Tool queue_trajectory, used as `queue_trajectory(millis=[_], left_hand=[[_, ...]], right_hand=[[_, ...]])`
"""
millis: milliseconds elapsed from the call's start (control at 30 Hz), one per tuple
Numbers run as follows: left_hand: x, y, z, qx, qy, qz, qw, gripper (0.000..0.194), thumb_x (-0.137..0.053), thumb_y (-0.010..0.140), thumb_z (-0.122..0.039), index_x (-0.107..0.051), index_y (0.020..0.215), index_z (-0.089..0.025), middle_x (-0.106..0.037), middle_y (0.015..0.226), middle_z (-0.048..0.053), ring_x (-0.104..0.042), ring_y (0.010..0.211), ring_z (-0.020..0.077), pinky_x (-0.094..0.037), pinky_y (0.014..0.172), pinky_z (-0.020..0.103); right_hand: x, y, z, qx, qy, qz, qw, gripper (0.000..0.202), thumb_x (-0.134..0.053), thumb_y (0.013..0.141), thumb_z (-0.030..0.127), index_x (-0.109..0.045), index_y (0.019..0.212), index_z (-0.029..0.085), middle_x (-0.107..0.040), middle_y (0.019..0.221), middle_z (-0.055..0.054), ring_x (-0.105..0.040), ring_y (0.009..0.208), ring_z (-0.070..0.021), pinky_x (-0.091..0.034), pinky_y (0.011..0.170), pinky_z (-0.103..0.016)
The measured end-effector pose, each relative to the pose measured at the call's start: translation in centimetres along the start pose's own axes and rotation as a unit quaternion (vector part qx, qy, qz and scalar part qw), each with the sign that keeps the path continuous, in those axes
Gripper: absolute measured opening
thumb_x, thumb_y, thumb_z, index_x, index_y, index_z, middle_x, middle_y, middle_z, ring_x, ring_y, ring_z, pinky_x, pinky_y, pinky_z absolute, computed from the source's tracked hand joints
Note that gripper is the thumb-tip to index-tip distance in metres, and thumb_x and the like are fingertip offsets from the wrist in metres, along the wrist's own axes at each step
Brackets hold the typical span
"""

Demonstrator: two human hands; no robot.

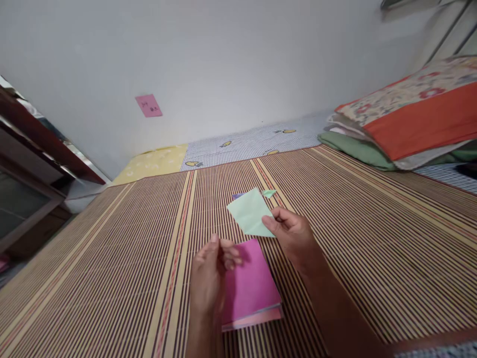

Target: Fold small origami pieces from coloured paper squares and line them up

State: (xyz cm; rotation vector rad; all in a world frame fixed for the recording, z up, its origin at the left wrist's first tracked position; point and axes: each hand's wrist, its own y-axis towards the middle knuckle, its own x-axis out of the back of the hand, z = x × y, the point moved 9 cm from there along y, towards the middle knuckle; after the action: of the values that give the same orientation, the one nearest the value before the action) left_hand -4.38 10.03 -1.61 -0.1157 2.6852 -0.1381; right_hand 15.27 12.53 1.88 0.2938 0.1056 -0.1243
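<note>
A pale green sheet of paper (250, 213) is pinched at its lower right corner by my right hand (294, 233), thumb on top. My left hand (212, 273) hovers over the left side of a stack of coloured paper (255, 283), its thumb raised and its fingers loosely bent, with nothing visible in them. Bright magenta is the top sheet of that stack, and lighter edges show beneath it. Beyond the green sheet lie a small green folded piece (269, 193) and a small purple-blue piece (237, 196), the latter partly covered.
Everything rests on a striped bamboo mat (122, 263). Folded bedding (421, 119) is piled at the right rear. Behind the mat runs a checked cloth (242, 144) with a yellow cloth (152, 163) beside it. A pink note (149, 105) is stuck to the wall.
</note>
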Motion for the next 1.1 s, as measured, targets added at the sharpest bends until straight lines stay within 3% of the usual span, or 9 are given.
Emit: queue_trajectory(millis=[133,233,300,367,433,533,833,1033,1100], left_hand=[[-5.8,-2.2,3.7,0.218,-0.151,0.21,0.941,0.044,-0.073,0.083,-0.05,-0.067,0.065,-0.01,-0.06,0.051,0.005,-0.051,0.039,0.0102,-0.028,0.037,0.017],[-7.7,-3.3,4.1,0.286,-0.263,0.238,0.89,0.027,-0.079,0.079,-0.03,-0.063,0.067,-0.011,-0.049,0.048,-0.004,-0.041,0.037,0.0036,-0.025,0.038,0.013],[-7.8,-3.4,4.0,0.294,-0.274,0.225,0.887,0.025,-0.082,0.076,-0.023,-0.062,0.067,-0.011,-0.044,0.047,-0.007,-0.036,0.037,0.0022,-0.027,0.038,0.012],[-6.6,-2.5,3.5,0.244,-0.23,0.162,0.928,0.026,-0.087,0.071,-0.023,-0.064,0.068,-0.011,-0.049,0.049,-0.005,-0.04,0.038,0.0036,-0.032,0.04,0.014],[-4.2,-1.4,2.2,0.145,-0.154,0.066,0.975,0.028,-0.091,0.067,-0.027,-0.068,0.071,-0.01,-0.059,0.055,-0.001,-0.047,0.043,0.0059,-0.037,0.043,0.017],[-1.5,-0.7,0.1,0.027,-0.055,-0.027,0.998,0.032,-0.09,0.069,-0.035,-0.072,0.076,-0.01,-0.064,0.06,0.001,-0.05,0.048,0.0069,-0.039,0.048,0.018],[1.1,-0.2,-1.6,-0.032,0.04,-0.052,0.997,0.033,-0.084,0.076,-0.044,-0.072,0.075,-0.014,-0.055,0.059,-0.004,-0.041,0.053,0.0075,-0.033,0.051,0.02],[-0.1,-0.9,-3.4,-0.094,0.21,-0.002,0.973,0.034,-0.072,0.087,-0.045,-0.074,0.07,-0.015,-0.061,0.058,0.0,-0.051,0.057,0.0127,-0.039,0.056,0.023],[-0.7,-1.2,-3.7,-0.106,0.224,0.007,0.969,0.032,-0.07,0.089,-0.044,-0.077,0.076,-0.016,-0.067,0.062,0.002,-0.055,0.059,0.0144,-0.042,0.057,0.024]], right_hand=[[-2.5,-0.4,0.8,0.029,0.032,0.105,0.993,0.017,-0.072,0.089,0.034,-0.072,0.08,0.019,-0.064,0.073,0.0,-0.058,0.069,-0.0155,-0.047,0.067,-0.027],[-3.0,-0.5,2.0,0.099,0.034,0.152,0.983,0.015,-0.073,0.09,0.032,-0.075,0.081,0.021,-0.069,0.081,-0.002,-0.064,0.081,-0.0188,-0.051,0.078,-0.031],[-2.8,-0.6,2.4,0.132,0.025,0.171,0.976,0.01,-0.074,0.09,0.031,-0.076,0.085,0.023,-0.072,0.091,-0.003,-0.067,0.091,-0.0203,-0.052,0.085,-0.033],[-2.3,-0.5,2.5,0.137,-0.005,0.159,0.978,0.011,-0.076,0.089,0.028,-0.077,0.099,0.026,-0.073,0.108,-0.005,-0.067,0.106,-0.0224,-0.051,0.094,-0.037],[-1.6,-0.5,2.9,0.143,-0.061,0.124,0.98,0.033,-0.076,0.088,0.021,-0.071,0.12,0.029,-0.069,0.127,-0.006,-0.062,0.121,-0.0245,-0.048,0.103,-0.041],[-2.1,-1.2,4.7,0.192,-0.165,0.106,0.962,0.051,-0.068,0.088,0.01,-0.062,0.135,0.03,-0.06,0.142,-0.007,-0.052,0.136,-0.0256,-0.041,0.114,-0.048],[-6.1,-3.3,6.8,0.277,-0.256,0.182,0.908,0.034,-0.053,0.091,0.001,-0.073,0.104,0.025,-0.061,0.137,-0.009,-0.051,0.134,-0.0274,-0.045,0.107,-0.051],[-5.4,-2.7,5.8,0.229,-0.232,0.163,0.931,0.004,-0.066,0.095,0.02,-0.069,0.092,0.019,-0.064,0.128,-0.012,-0.059,0.12,-0.0265,-0.047,0.099,-0.042],[-5.0,-2.4,5.5,0.208,-0.209,0.149,0.944,0.009,-0.065,0.095,0.023,-0.067,0.088,0.019,-0.064,0.124,-0.012,-0.06,0.118,-0.0258,-0.046,0.098,-0.04]])
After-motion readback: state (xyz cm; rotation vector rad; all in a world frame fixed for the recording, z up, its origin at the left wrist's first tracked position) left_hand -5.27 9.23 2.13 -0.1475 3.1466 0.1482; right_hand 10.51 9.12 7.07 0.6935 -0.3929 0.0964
